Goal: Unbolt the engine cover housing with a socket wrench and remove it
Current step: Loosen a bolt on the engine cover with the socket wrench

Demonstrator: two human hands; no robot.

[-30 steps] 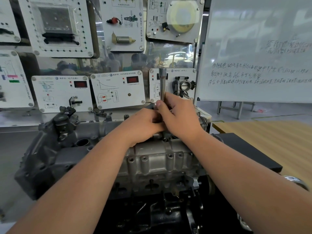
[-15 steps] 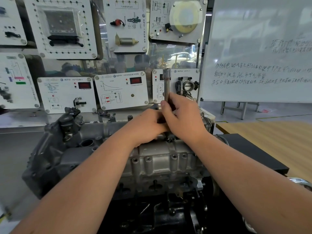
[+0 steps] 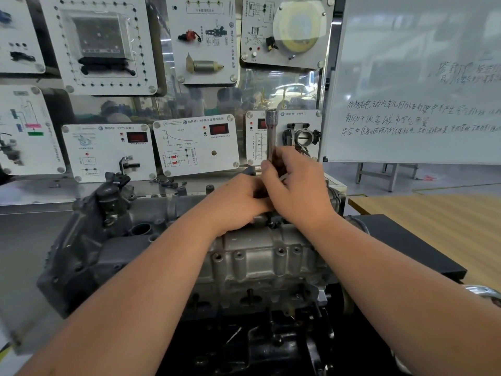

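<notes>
both hands, left hand (image 3: pixel 238 202) and right hand (image 3: pixel 295 185), grip the upright silver steel socket wrench (image 3: pixel 271 134) over the grey cast-metal engine cover housing (image 3: pixel 260 256), seemingly loosening a far-edge bolt hidden beneath them, with more turning likely needed next.

— Where is the socket wrench (image 3: pixel 271 131)?
— It stands upright above the far side of the engine cover housing (image 3: pixel 260 256). It is a slim, shiny metal shaft; its lower part is hidden.
— And the housing?
— Grey cast metal with bolt holes, lying on top of the engine.
</notes>
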